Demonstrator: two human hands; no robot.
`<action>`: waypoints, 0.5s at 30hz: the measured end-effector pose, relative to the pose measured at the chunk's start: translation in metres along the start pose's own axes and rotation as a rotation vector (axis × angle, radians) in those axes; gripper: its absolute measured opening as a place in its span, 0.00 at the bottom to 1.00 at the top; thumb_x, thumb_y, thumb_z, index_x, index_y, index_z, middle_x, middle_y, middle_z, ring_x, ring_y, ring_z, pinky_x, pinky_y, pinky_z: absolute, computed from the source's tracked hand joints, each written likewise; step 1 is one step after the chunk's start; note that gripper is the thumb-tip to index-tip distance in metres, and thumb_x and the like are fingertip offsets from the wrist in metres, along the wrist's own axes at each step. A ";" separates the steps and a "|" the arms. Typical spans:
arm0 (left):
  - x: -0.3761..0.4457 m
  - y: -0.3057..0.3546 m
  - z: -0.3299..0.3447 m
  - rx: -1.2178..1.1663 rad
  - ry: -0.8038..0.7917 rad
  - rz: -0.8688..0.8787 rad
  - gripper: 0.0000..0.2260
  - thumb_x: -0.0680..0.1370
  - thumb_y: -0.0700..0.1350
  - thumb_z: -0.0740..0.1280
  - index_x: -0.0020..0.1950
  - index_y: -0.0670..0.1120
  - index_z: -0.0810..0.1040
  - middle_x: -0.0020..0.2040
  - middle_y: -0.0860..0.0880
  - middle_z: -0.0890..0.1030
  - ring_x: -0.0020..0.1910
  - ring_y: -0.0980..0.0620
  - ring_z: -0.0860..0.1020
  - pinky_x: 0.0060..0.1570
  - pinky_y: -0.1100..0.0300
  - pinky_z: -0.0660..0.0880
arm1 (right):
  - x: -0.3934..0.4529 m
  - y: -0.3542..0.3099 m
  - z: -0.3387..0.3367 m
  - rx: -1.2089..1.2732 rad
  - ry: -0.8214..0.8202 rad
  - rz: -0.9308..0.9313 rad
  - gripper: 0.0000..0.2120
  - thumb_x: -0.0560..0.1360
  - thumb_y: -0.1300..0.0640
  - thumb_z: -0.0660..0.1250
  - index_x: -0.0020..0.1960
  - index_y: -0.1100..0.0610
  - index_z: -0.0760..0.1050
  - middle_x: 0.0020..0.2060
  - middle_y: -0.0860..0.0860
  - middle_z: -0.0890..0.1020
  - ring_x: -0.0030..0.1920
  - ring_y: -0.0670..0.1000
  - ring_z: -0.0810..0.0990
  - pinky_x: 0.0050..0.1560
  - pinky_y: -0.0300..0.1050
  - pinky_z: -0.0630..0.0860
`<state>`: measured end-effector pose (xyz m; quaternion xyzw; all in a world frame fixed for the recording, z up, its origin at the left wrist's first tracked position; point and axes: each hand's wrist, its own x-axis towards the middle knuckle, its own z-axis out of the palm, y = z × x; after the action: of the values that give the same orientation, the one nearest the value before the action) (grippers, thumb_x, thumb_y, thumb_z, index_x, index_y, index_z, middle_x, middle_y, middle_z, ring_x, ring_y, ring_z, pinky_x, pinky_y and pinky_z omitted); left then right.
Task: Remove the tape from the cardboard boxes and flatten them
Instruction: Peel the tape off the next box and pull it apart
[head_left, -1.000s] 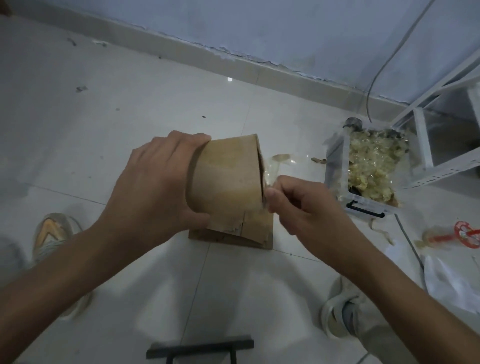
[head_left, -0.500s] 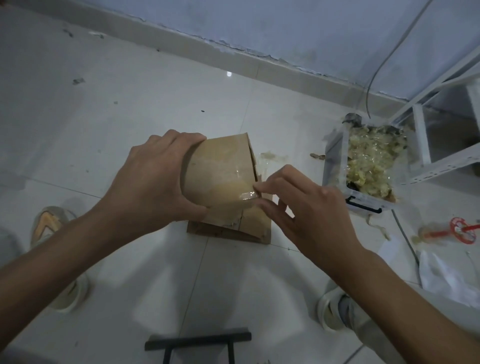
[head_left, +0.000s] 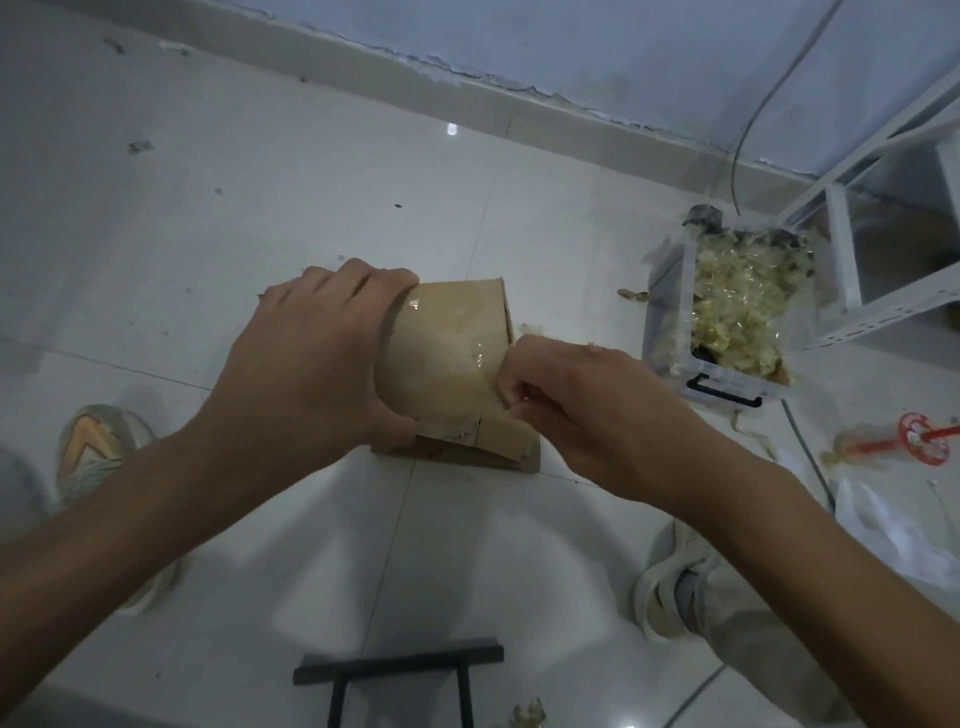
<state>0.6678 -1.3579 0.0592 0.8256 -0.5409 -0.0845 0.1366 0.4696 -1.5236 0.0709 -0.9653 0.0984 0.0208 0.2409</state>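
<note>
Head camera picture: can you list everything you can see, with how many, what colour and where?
cardboard box: one, brown, centre, held above the floor
clear tape: one strip, glossy, on the box's right side
flattened cardboard: one piece, brown, on the floor under the box
plastic bin: one, clear, right, full of yellowish crumpled tape
metal rack: one, white, far right
cable: one, grey, by the wall
shoes: two, pale, lower left and lower right
left hand: grips the box
right hand: fingers pinch the tape
</note>
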 end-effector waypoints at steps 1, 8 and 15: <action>0.001 -0.001 -0.003 -0.062 -0.031 -0.029 0.46 0.55 0.63 0.75 0.72 0.53 0.70 0.61 0.52 0.76 0.54 0.46 0.73 0.54 0.49 0.71 | -0.001 0.002 -0.003 0.060 0.009 -0.023 0.10 0.80 0.63 0.65 0.47 0.49 0.68 0.41 0.43 0.73 0.39 0.51 0.73 0.36 0.53 0.73; 0.007 -0.004 -0.007 -0.294 -0.129 -0.216 0.46 0.54 0.62 0.74 0.72 0.60 0.67 0.63 0.58 0.74 0.58 0.51 0.72 0.57 0.50 0.74 | -0.002 0.001 0.002 0.379 0.250 0.090 0.12 0.80 0.59 0.72 0.60 0.48 0.74 0.43 0.45 0.79 0.42 0.52 0.81 0.37 0.37 0.71; 0.008 -0.001 -0.006 -0.256 -0.071 -0.257 0.48 0.54 0.66 0.73 0.73 0.60 0.67 0.63 0.57 0.74 0.59 0.50 0.71 0.58 0.48 0.73 | 0.009 -0.001 -0.001 0.160 0.245 0.083 0.07 0.79 0.57 0.69 0.52 0.45 0.76 0.42 0.43 0.79 0.41 0.49 0.79 0.42 0.56 0.79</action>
<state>0.6733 -1.3639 0.0649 0.8602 -0.4205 -0.1983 0.2095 0.4785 -1.5247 0.0713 -0.9335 0.1683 -0.0953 0.3020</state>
